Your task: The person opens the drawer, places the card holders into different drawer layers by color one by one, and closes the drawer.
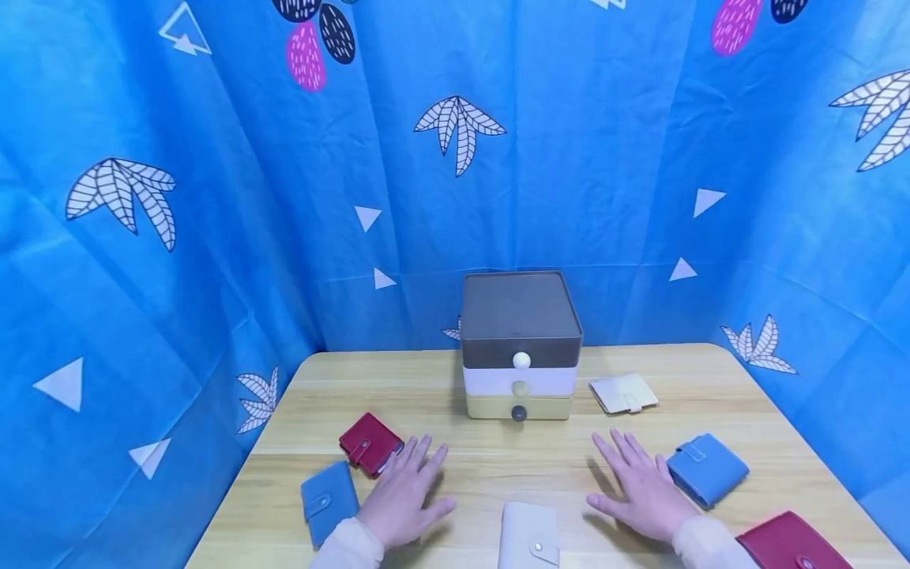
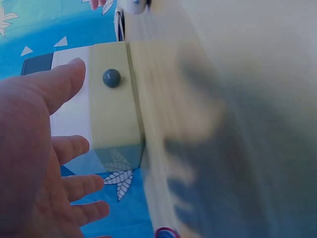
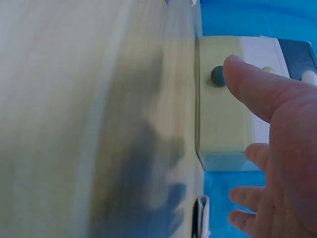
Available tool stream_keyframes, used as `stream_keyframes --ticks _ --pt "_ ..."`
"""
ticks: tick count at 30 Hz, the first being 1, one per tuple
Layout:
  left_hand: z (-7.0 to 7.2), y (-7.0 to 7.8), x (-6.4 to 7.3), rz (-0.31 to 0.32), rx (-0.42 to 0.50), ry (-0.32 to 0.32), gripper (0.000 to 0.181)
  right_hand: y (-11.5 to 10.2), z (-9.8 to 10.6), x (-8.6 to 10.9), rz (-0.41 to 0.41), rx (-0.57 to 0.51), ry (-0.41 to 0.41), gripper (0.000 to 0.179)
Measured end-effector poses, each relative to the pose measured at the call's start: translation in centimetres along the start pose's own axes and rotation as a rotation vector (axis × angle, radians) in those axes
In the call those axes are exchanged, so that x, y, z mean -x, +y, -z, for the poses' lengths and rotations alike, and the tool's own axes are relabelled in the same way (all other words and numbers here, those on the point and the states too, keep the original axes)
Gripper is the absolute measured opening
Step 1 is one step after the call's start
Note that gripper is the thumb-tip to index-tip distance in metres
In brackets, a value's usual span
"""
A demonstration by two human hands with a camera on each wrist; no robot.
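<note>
My left hand (image 1: 404, 496) is held palm down over the table with fingers spread and nothing in it. Its fingertips overlap the edge of a small red wallet (image 1: 370, 444) in the head view, and a blue wallet (image 1: 330, 499) lies by the wrist. My right hand (image 1: 642, 491), also spread and holding nothing, is beside another blue wallet (image 1: 707, 469). Between the hands, at the front, lies a pale wallet (image 1: 529, 533) with a snap strap. Both wrist views show the hands' shadows on the wood.
A three-tier drawer box (image 1: 522, 304) with round knobs stands at the back middle. A cream wallet (image 1: 624, 393) lies to its right, and a larger red wallet (image 1: 792, 544) at the front right. A blue patterned curtain (image 1: 569, 197) surrounds the wooden table (image 1: 455, 466).
</note>
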State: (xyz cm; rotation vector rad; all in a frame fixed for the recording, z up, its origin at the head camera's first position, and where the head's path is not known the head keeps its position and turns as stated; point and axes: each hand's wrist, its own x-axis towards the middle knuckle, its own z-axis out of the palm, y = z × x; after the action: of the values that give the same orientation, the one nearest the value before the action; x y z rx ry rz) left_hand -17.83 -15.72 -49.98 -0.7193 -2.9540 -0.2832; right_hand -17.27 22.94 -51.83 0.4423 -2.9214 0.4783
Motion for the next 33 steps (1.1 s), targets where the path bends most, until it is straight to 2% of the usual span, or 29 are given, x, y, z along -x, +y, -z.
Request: stream_keyframes --ticks 5,14,18,23,26,33 --pt "1.3 0.3 -1.2 -0.012 -0.042 0.019 0.078 -0.2 1.2 -1.0 0.014 0.009 0.005 0.087" --pt "4.4 1.7 -3.2 -0.061 -0.084 0.141 0.078 -1.2 5.0 -3.7 0.069 0.026 0.025 0.090" --pt "5.9 2.6 -4.2 -0.075 -0.089 0.169 0.076 -2.0 6.7 -5.1 0.107 0.048 0.045 0.088" --pt "7.4 3.6 -5.4 -0.124 -0.087 0.230 0.074 -3.1 8.9 -7.0 0.149 0.057 0.065 0.088" --pt "8.1 4.3 -6.2 -0.146 -0.087 0.259 0.073 -3.9 10.3 -8.1 0.176 0.067 0.063 0.087" --pt "8.5 5.7 -8.5 -0.139 -0.040 0.256 0.069 -5.3 13.1 -10.7 0.198 0.104 0.088 0.084"
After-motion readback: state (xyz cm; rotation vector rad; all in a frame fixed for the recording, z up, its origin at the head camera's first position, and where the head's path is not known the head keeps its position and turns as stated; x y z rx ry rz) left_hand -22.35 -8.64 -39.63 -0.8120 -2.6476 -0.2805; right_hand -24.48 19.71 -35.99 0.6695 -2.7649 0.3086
